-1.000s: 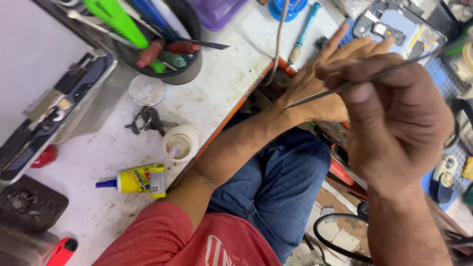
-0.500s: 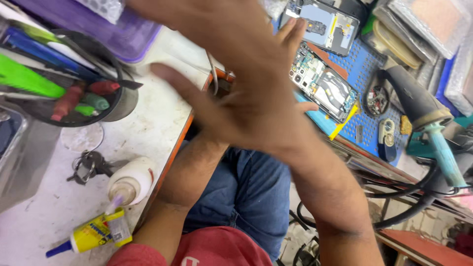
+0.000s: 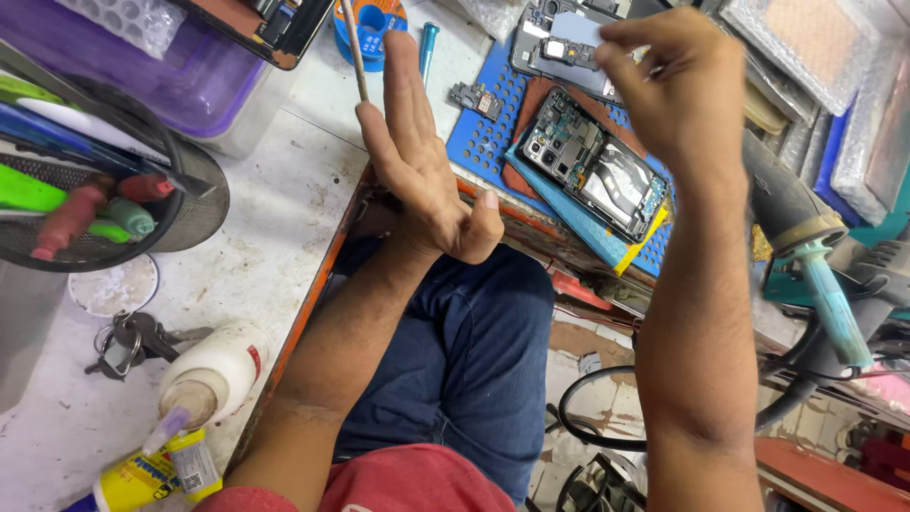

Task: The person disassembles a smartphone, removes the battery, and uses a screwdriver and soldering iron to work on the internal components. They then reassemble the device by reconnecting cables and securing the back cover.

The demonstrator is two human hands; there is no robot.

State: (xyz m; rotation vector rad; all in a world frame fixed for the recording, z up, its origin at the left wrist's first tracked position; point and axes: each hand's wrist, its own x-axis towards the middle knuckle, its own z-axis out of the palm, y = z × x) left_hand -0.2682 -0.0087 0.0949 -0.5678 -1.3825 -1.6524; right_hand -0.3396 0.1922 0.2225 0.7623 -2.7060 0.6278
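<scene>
My left hand point(image 3: 417, 161) is raised over the bench edge, palm open and fingers stretched upward, holding nothing. My right hand point(image 3: 673, 85) hovers above the blue work mat point(image 3: 479, 137) with thumb and fingers pinched together next to a dark phone frame point(image 3: 555, 52). Whether something small sits in that pinch is hidden. Just below it an opened phone point(image 3: 592, 171) lies on the mat with its circuit board and parts exposed. A small loose black part point(image 3: 471, 95) rests on the mat near my left fingers.
A black mesh cup point(image 3: 180, 204) of pens and tools stands at the left, a purple box point(image 3: 180, 81) behind it. Keys point(image 3: 123, 341), a white bottle point(image 3: 209, 374) and a yellow glue tube point(image 3: 152, 474) lie on the white bench. A teal-handled heat tool point(image 3: 815, 265) sits right.
The view has swung toward the mat. The thin metal tool my right hand held a second ago is out of sight; the hand has moved up to the phone frame. My left hand has turned upright.
</scene>
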